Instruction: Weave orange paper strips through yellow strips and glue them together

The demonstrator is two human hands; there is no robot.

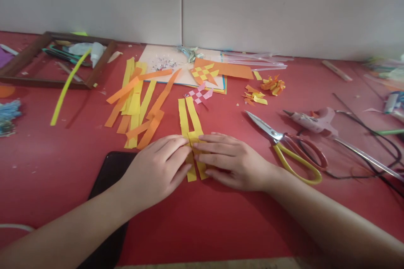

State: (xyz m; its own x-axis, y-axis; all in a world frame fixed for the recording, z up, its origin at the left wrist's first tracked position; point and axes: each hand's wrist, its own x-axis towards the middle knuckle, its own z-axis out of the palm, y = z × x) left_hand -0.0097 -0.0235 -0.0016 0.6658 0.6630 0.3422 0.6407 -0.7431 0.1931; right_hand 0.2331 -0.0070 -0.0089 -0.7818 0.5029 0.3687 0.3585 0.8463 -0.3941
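Observation:
Several yellow paper strips (195, 122) lie on the red table in front of me, two side by side and pointing away, with shorter pieces between my hands. My left hand (159, 168) is closed, its fingertips pinching the strips' left edge. From the right, my right hand (235, 162) lies flat over the strips with its fingers stretched and slightly apart. Both sets of fingertips hide the middle of the strips. Just beyond is a small pink woven paper fish (198, 95). A yellow and orange woven paper fish (204, 74) lies farther back.
Loose orange and yellow strips (139, 101) lie left of centre. A black phone-like slab (109, 176) is under my left forearm. Scissors (277, 136) and a corded glue gun (312, 121) lie at right. A brown wooden frame (41, 82) holds tools, far left.

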